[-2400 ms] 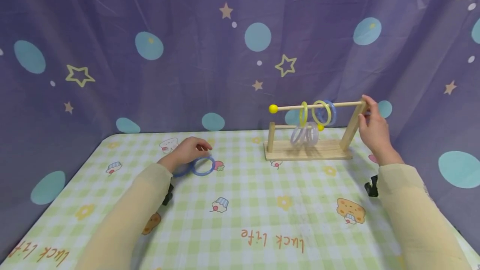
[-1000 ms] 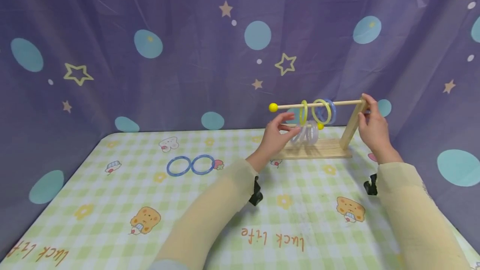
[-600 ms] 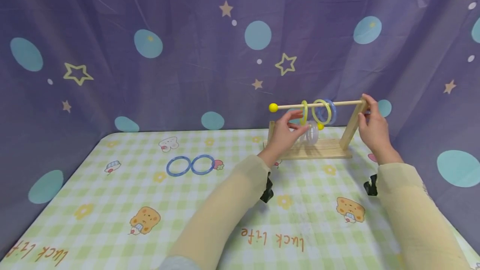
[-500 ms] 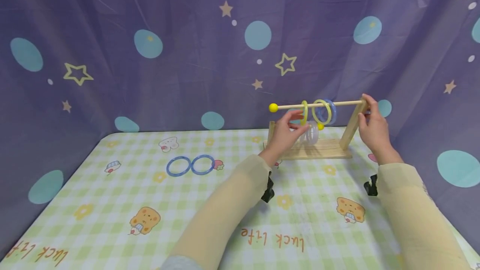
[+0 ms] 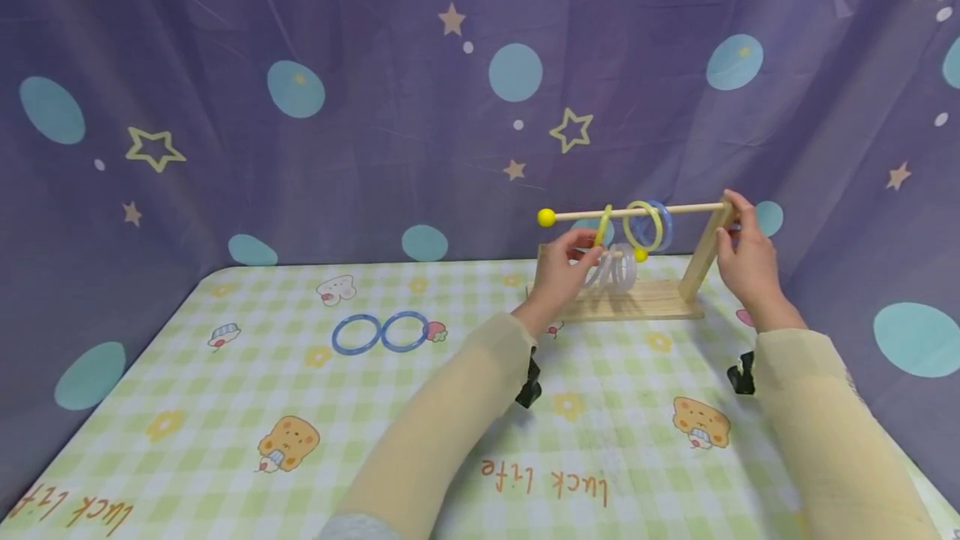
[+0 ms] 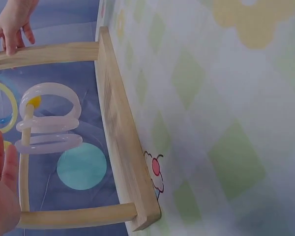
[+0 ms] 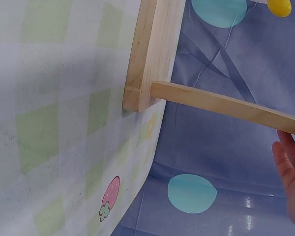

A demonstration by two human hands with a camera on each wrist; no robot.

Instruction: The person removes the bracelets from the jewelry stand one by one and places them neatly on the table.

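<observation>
A wooden rack stands at the table's back right. Its top rod carries two yellow rings and a blue ring. My left hand pinches the bottom of the leftmost yellow ring, which hangs tilted on the rod. The other yellow ring hangs free beside it. Several clear rings sit on the lower rod, and they also show in the left wrist view. My right hand grips the top of the rack's right post. The right wrist view shows that post and my fingers.
Two blue rings lie side by side on the checked tablecloth, left of centre. A purple curtain with stars and dots closes off the back and sides. A yellow ball caps the top rod's free left end.
My left hand left the blue rings on the table, crossed to the rack and took the leftmost yellow ring, which now tilts. My right hand has stayed on the post.
</observation>
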